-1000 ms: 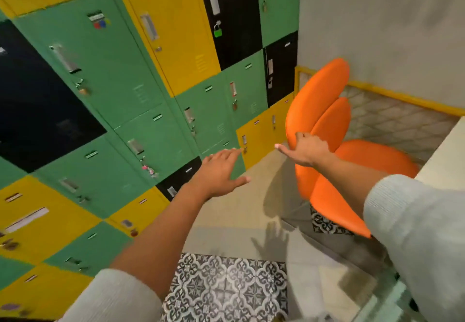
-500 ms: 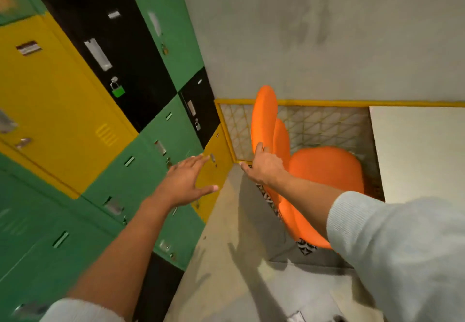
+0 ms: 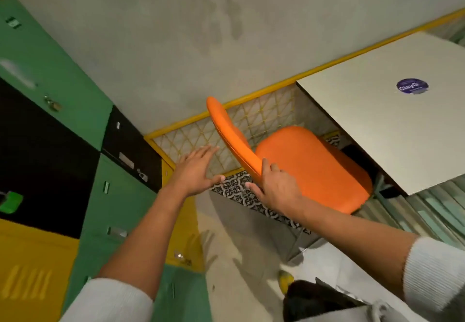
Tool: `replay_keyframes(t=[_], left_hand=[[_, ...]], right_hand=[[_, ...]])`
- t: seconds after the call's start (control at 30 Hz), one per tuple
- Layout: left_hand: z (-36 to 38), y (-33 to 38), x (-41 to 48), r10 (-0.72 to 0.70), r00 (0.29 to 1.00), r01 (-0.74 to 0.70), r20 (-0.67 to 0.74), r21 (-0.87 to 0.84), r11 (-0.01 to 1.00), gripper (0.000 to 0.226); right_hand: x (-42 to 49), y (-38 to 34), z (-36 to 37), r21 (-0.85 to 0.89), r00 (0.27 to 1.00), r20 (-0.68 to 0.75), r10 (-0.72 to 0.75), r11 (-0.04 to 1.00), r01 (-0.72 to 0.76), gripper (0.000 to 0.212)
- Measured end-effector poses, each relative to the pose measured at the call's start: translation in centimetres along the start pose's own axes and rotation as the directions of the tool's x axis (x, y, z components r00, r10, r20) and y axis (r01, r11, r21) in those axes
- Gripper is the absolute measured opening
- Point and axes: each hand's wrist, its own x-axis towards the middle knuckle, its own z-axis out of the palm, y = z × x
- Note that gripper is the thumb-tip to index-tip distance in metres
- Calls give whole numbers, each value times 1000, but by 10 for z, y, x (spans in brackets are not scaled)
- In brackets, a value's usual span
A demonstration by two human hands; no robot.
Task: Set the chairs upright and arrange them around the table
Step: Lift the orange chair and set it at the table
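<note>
An orange chair (image 3: 312, 165) stands upright with its seat facing the white table (image 3: 392, 130), whose near edge overlaps the seat's far side. My right hand (image 3: 274, 188) grips the lower edge of the chair's curved backrest. My left hand (image 3: 195, 170) hovers open to the left of the backrest, fingers spread, touching nothing. The chair's legs are mostly hidden under the seat.
Green, black and yellow lockers (image 3: 63, 158) line the left side. A grey wall with a yellow-framed mesh panel (image 3: 201, 138) runs behind the chair. Patterned floor tiles (image 3: 239, 191) lie under the chair. A purple sticker (image 3: 412, 86) sits on the tabletop.
The view has swung right, bringing the table into sight. The chair has turned and slid toward the table with my right hand on its backrest; my left hand stays open beside it.
</note>
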Motion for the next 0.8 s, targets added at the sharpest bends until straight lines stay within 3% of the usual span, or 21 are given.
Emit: replay_keyframes(t=[0.13, 0.27, 0.37, 0.47, 0.53, 0.8], left_hand=[[-3, -25, 65, 115, 992, -119, 53, 78, 990, 95], [-7, -52, 151, 288, 951, -305, 113, 189, 933, 105], [-9, -56, 223, 441, 861, -501, 254, 278, 819, 106], [-11, -56, 286, 575, 701, -695, 423, 221, 685, 92], [-7, -67, 314, 671, 600, -789, 437, 184, 586, 83], [-4, -99, 376, 792, 482, -874, 375, 145, 464, 81]], right_hand=[[18, -5, 2, -60, 1000, -12, 3, 998, -4, 69], [24, -5, 14, -88, 997, -80, 17, 996, -24, 66], [30, -9, 23, -70, 993, -112, 33, 997, -42, 66], [43, -13, 24, -125, 988, -141, 55, 990, -73, 73], [51, -14, 24, -134, 977, -206, 53, 988, -82, 72], [92, -33, 30, -180, 976, -202, 84, 976, -121, 57]])
